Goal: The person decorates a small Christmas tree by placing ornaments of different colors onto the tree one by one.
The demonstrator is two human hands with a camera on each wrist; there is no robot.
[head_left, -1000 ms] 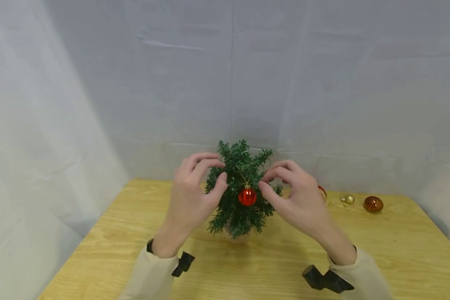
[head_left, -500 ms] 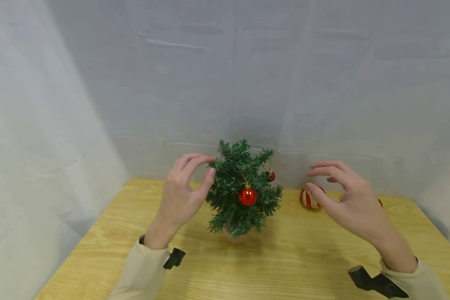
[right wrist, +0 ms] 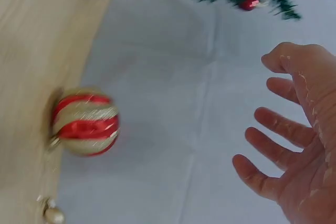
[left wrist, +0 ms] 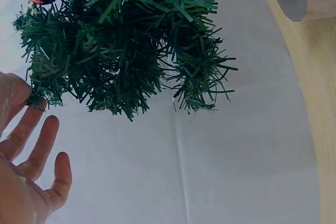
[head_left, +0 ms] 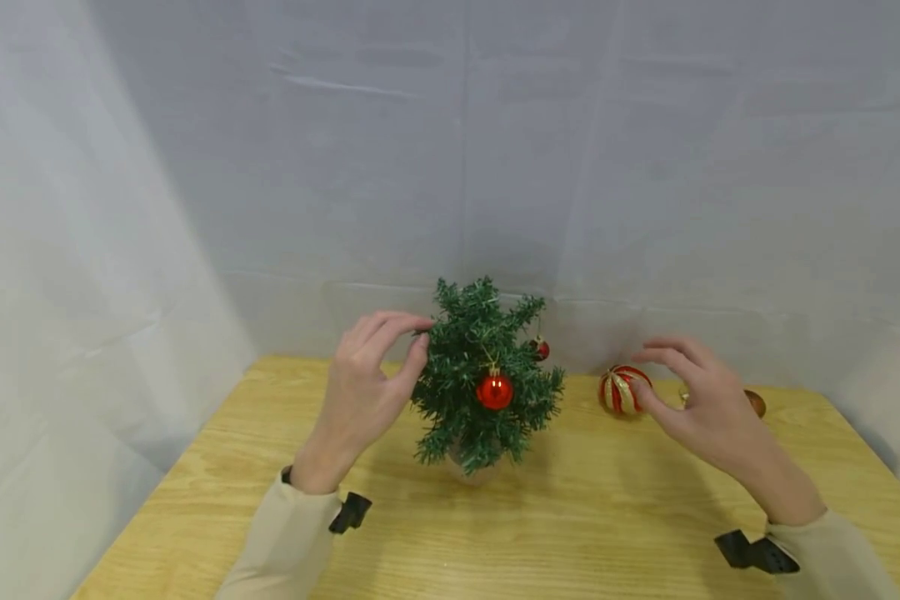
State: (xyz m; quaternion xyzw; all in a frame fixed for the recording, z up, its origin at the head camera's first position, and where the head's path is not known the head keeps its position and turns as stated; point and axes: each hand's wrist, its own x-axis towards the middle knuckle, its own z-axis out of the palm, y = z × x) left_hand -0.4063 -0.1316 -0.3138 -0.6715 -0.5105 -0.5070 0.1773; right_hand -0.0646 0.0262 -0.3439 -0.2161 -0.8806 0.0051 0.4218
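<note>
A small green Christmas tree (head_left: 457, 367) stands mid-table. On its front hangs a shiny red bauble (head_left: 494, 391) by a gold loop, and a smaller dark red bauble (head_left: 542, 348) hangs at its right side. My left hand (head_left: 367, 375) pinches the tip of a left branch (left wrist: 38, 98) between thumb and index finger, the other fingers spread. Out to the right, my right hand (head_left: 712, 408) holds nothing, its fingers relaxed and apart. In the head view its thumb overlaps a red and gold striped bauble (head_left: 619, 390); the right wrist view shows a gap between the hand and that bauble (right wrist: 86, 121).
Behind the right hand lie a brown ornament (head_left: 755, 403) and a small gold bauble (right wrist: 53, 214), partly hidden in the head view. The tree's pale round base (head_left: 472, 473) rests on the wooden table (head_left: 450, 542). A pale sheet (head_left: 345, 208) hangs behind the table.
My right hand has left the tree and moved right, uncovering the dark red bauble and the striped bauble. My left hand has shifted slightly left to the branch tip.
</note>
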